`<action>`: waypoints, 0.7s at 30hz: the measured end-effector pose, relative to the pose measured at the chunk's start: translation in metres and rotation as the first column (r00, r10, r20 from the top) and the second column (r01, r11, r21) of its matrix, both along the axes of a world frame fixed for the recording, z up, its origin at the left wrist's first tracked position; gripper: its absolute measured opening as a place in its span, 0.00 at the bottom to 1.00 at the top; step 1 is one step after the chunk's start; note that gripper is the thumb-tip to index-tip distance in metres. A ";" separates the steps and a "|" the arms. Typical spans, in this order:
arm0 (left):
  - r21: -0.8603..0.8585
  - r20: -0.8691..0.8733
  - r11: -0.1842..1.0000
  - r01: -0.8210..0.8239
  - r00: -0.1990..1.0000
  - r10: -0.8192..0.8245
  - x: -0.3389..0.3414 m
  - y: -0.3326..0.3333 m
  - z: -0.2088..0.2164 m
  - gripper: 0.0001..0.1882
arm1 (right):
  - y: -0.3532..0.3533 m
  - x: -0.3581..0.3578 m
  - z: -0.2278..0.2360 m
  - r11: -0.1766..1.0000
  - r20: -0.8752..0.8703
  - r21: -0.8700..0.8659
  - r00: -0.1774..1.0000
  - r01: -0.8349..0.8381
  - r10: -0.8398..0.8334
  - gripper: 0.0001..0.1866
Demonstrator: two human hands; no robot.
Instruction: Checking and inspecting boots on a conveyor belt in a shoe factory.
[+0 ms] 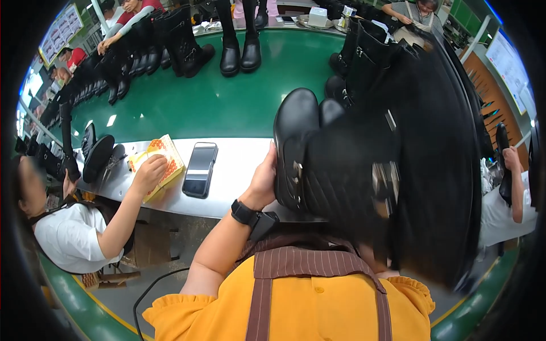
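Note:
A pair of tall black boots with metal buckles and quilted stitching fills the right half of the head view, close to me. Their toes point up and away, and the wide shafts lean toward the lower right, blurred by motion. At the left side of the nearer boot, my left hand grips its foot part, with the fingers mostly hidden behind it. A black band with a small box is strapped on that wrist. My right hand is hidden behind the boots.
A phone lies on the metal ledge beside a yellow patterned box that a co-worker's hand touches. Beyond runs a green conveyor belt with black boots standing along it. More boots crowd the right.

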State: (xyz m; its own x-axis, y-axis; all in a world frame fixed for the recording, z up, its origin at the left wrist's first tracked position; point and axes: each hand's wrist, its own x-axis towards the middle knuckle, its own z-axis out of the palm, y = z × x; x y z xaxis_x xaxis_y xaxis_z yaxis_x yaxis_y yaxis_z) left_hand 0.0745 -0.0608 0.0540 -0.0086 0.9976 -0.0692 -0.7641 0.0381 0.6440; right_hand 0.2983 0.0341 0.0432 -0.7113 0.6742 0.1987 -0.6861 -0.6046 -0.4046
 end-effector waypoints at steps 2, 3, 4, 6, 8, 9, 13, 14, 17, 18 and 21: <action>0.185 0.318 0.970 0.158 0.924 -0.212 -0.014 -0.007 0.002 0.32 | -0.003 -0.007 0.003 0.998 -0.025 -0.032 0.998 -0.058 0.057 0.29; 0.182 0.283 0.978 0.102 0.947 -0.151 -0.020 -0.007 0.004 0.32 | -0.006 -0.010 0.004 0.995 0.043 -0.065 0.996 -0.075 0.077 0.29; 0.132 0.262 0.990 0.044 0.962 -0.078 -0.022 -0.015 0.003 0.32 | -0.006 -0.011 0.008 0.982 0.095 -0.035 0.977 -0.187 0.189 0.32; 0.082 0.314 0.997 0.011 0.949 -0.036 -0.025 -0.024 0.001 0.32 | -0.013 -0.013 0.013 0.984 0.213 -0.140 0.967 -0.109 0.138 0.35; 0.051 0.357 0.999 -0.018 0.934 -0.001 -0.025 -0.032 0.000 0.31 | -0.021 -0.014 0.016 0.979 0.136 -0.176 0.982 -0.103 0.128 0.35; 0.062 0.341 0.995 -0.075 0.939 0.050 -0.025 -0.036 -0.001 0.31 | -0.025 -0.014 0.016 0.968 0.134 -0.245 0.988 -0.046 0.081 0.35; 0.032 0.300 0.985 -0.172 0.941 0.155 -0.025 -0.041 -0.001 0.31 | -0.032 -0.020 0.016 0.965 0.187 -0.262 0.982 0.028 0.022 0.34; 0.017 0.294 0.982 -0.186 0.940 0.173 -0.025 -0.042 -0.002 0.32 | -0.033 -0.022 0.015 0.967 0.219 -0.247 0.976 0.063 -0.008 0.33; -0.015 0.242 0.978 -0.210 0.948 0.208 -0.024 -0.044 -0.002 0.32 | -0.034 -0.026 0.017 0.962 0.250 -0.243 0.966 0.121 -0.059 0.33; 0.006 0.239 0.978 -0.207 0.950 0.199 -0.024 -0.045 -0.002 0.32 | -0.035 -0.027 0.018 0.950 0.276 -0.263 0.957 0.168 -0.093 0.34; 0.022 0.254 0.977 -0.214 0.946 0.201 -0.024 -0.046 -0.001 0.32 | -0.038 -0.029 0.022 0.952 0.295 -0.236 0.948 0.194 -0.120 0.34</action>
State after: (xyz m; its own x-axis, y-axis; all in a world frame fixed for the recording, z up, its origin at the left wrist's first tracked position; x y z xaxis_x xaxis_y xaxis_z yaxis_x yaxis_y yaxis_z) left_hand 0.0503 -0.1070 0.0531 -0.2043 0.9778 -0.0472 -0.8879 -0.1648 0.4296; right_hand 0.2693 -0.0035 0.0650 -0.5933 0.7833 -0.1855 -0.6656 -0.6070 -0.4343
